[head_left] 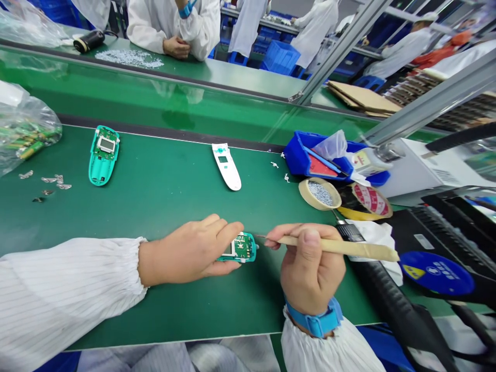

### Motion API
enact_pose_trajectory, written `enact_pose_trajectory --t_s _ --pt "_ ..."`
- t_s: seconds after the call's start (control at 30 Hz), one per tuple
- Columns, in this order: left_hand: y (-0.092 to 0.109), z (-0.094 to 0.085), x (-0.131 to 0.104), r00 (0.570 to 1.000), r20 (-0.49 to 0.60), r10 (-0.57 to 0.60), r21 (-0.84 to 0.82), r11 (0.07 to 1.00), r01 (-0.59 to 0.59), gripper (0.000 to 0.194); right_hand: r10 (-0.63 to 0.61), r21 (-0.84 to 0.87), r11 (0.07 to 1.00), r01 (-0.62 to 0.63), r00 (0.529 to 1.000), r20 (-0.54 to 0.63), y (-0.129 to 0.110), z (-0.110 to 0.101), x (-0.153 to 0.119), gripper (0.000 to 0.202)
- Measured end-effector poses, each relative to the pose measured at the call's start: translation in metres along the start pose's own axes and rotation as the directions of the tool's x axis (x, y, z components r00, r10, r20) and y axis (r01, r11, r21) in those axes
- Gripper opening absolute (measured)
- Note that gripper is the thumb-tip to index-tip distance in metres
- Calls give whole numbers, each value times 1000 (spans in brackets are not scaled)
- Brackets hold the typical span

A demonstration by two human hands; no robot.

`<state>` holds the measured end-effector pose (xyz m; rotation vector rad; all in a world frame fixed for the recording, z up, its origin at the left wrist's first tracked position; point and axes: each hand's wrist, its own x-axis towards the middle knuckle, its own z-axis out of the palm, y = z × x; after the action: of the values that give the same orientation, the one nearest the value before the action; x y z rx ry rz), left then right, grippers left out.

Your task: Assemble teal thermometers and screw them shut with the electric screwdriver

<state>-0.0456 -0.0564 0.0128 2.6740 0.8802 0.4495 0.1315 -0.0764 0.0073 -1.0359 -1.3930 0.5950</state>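
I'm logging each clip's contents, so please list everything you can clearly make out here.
Held device half: one, teal, front centre
Other device half: one, teal, back left
Cover: one, white, back centre
Tool: one, tan-handled, front right
Metal pieces: about six, silvery, left
Bin: one, blue, right
Small parts: several, white, left of bin
Dish: one, cream, beside bin
Tape roll: one, yellow and red, beside dish
Bag: one, clear, left edge
Boxy unit: one, white, right edge
Near bench: one, green, centre
Cardboard sheets: several, brown, back right
Co-workers: several, mostly white coats, background
Left hand: one, white sleeve, on held device half
Right hand: one, white sleeve, blue strap, holding the tool
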Motion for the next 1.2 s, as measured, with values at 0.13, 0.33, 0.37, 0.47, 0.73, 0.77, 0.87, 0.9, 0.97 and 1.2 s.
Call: enact_pose_trajectory --t_s 0.13,0.33,0.37,0.47,0.73,0.77,0.87,0.9,0.97,1.2 --pt "1 -1 1 1000 13 -13 26 1000 12 39 15 -11 1000 -14 999 38 0 0 -1 15" --pt "0 0 0 1000 1 -2 42 999 2 35 -4 59 998 -4 990 140 1 3 -4 13" --pt "0 0 0 1000 -1 1 45 999 -1 34 -10 65 998 0 987 160 0 3 -4 13" --pt "0 0 0 1000 -7 13 52 999 -12 33 -22 59 998 10 979 202 1 5 -5 12" --pt "0 -2 1 1000 -11 17 64 998 -17 35 -10 8 1000 8 965 262 3 5 -5 12" --pt "0 -2 1 1000 -10 17 63 998 -16 35 -8 10 1000 6 965 261 3 6 -5 12" --pt "0 -1 1 1000 -5 10 61 998 -10 35 -8 19 1000 4 967 253 3 6 -6 12" --pt "0 -1 1 1000 -5 9 59 998 -8 36 -11 23 1000 5 968 250 2 6 -6 12" --pt "-1 0 1 1000 -9 12 56 998 -11 37 -14 29 1000 7 970 243 2 6 -6 12" --pt "-2 0 1 1000 -22 21 50 999 -20 39 -11 27 1000 4 971 238 2 6 -5 12"
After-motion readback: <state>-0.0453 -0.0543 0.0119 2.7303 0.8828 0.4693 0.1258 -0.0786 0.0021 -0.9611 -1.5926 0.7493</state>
